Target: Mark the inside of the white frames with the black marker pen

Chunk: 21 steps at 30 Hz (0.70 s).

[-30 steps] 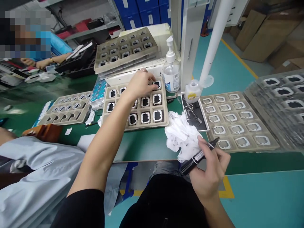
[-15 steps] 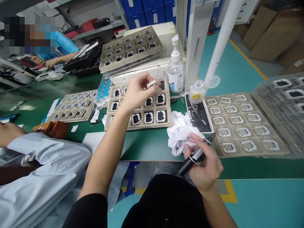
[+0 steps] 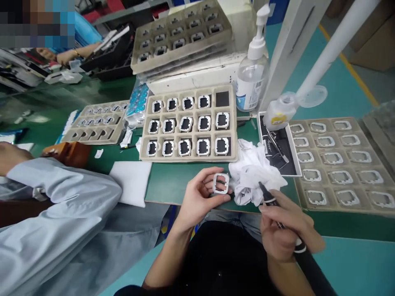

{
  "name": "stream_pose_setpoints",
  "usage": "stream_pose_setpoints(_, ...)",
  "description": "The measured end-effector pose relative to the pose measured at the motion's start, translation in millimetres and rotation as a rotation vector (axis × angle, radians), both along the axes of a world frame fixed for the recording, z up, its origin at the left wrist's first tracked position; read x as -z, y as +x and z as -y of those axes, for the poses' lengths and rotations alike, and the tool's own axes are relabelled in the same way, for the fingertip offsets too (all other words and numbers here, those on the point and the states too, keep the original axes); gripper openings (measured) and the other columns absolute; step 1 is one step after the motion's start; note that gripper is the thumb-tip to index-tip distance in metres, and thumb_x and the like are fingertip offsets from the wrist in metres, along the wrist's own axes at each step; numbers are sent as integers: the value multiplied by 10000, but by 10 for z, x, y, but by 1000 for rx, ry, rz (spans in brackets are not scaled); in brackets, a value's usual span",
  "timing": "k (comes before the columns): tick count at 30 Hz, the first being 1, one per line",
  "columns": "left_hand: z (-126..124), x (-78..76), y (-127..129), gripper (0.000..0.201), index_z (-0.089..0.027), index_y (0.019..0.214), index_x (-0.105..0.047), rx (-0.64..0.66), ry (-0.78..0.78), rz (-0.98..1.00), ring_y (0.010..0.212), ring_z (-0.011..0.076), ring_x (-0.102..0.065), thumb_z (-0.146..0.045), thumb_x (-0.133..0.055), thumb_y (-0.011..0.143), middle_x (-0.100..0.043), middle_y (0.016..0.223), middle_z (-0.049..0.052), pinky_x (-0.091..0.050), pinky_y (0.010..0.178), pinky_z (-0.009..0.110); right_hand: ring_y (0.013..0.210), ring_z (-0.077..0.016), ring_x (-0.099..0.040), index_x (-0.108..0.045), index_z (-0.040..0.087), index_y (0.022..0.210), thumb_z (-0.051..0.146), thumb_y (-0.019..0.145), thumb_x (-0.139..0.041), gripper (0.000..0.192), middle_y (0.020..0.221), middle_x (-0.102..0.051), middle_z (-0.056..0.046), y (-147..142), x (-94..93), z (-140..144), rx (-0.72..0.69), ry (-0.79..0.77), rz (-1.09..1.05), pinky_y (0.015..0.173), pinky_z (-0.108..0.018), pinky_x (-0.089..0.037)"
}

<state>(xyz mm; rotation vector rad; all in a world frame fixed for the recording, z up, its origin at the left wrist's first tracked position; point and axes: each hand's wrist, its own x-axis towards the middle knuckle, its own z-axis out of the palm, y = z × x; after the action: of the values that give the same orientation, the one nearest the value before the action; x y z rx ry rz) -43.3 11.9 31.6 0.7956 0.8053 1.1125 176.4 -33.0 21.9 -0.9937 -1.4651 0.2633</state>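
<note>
Although the bottle (image 3: 252, 78) bears a label (image 3: 248, 96), its print is too small to read. The half-curled left hand (image 3: 199, 195) grips one frame (image 3: 221, 192) just left of the cloth (image 3: 247, 172); the right hand (image 3: 288, 228) wraps round one marker (image 3: 269, 197). Middle tray (image 3: 188, 158) holds 14 more; right tray (image 3: 329, 188) shows 15.

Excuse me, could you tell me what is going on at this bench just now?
The person's left hand holds a small pale frame up off the bench, while the right hand grips a black marker, its tip apart from the frame. A crumpled white cloth lies just beyond the hands. Ahead, a beige tray holds fourteen more frames, and another tray of frames lies to the right.
</note>
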Motion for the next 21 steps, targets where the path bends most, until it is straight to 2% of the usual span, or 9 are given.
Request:
stream_pose_setpoints(2, -5, 56, 40, 790, -384, 1420, -973, -4, 112, -117, 1105, 109, -952, 161, -1057, 856, -942, 1257, -64, -773, 1029, 188, 837, -296, -772, -834, 251, 1298, 504, 1220, -904, 274, 957, -741, -89, -74, -44, 19, 9, -65, -26, 708, -508, -733)
stream_pose_setpoints(4, -29, 96, 44, 784, -407, 1433, -947, -30, 233, -244, 1155, 73, -942, 131, -1076, 878, -939, 1284, -111, -757, 1091, 174, 981, -344, -847, -799, 260, 1270, 543, 1144, -982, 360, 1075, -803, -115, -157, -95, 11, 8, -115, -52, 844, -593, -807)
stream_pose_setpoints(6, -53, 124, 32, 764, -401, 1436, -926, -60, 305, -303, 1175, 60, -939, 108, -1088, 890, -935, 1302, -139, -745, 1127, 172, 1060, -363, -871, -779, 259, 1247, 549, 1117, -1002, 388, 1128, -823, -125, -228, -147, -32, -14, -143, -57, 935, -642, -829)
stream_pose_setpoints(8, -65, 139, 22, 732, -376, 1428, -904, -71, 308, -303, 1186, 64, -941, 104, -1082, 906, -938, 1316, -136, -744, 1136, 182, 1088, -363, -877, -768, 258, 1227, 540, 1105, -1008, 390, 1137, -827, -123, -275, -184, -92, -40, -160, -51, 980, -660, -836)
stream_pose_setpoints(11, -55, 141, 18, 738, -344, 1453, -866, -79, 327, -277, 1208, 78, -944, 119, -1072, 917, -944, 1345, -106, -726, 1155, 168, 1080, -350, -877, -757, 256, 1201, 522, 1095, -1016, 386, 1118, -824, -113, -302, -199, -163, -71, -181, -43, 1013, -663, -843)
stream_pose_setpoints(14, -25, 129, 14, 685, -329, 1475, -844, -95, 398, -344, 1222, 66, -940, 101, -1033, 976, -940, 1351, -122, -695, 1172, 115, 1064, -336, -877, -754, 253, 1179, 493, 1089, -1024, 372, 1097, -822, -101, -310, -172, -194, -102, -197, -42, 1050, -662, -847)
stream_pose_setpoints(17, 0, 116, -1, 634, -320, 1482, -827, -115, 457, -482, 1193, 46, -931, 50, -1031, 1009, -925, 1332, -138, -687, 1134, 80, 1016, -308, -869, -748, 249, 1157, 390, 1083, -1023, 318, 1055, -810, -75, -330, -132, -214, -131, -211, -48, 1084, -649, -851)
stream_pose_setpoints(19, 8, 103, -12, 578, -306, 1474, -813, -128, 492, -575, 1146, 45, -919, -6, -1042, 1036, -913, 1322, -117, -692, 1100, 80, 926, -251, -825, -732, 227, 1154, 214, 1085, -985, 262, 992, -772, -42, -354, -110, -235, -155, -198, -66, 1107, -630, -857)
stream_pose_setpoints(21, 11, 80, -16, 508, -291, 1458, -805, -137, 518, -651, 1115, 43, -901, -60, -1038, 1071, -903, 1315, -101, -692, 1078, 81, 813, -166, -724, -695, 176, 1153, 10, 1073, -896, 272, 915, -702, 0, -383, -100, -262, -169, -152, -114, 1112, -627, -866)
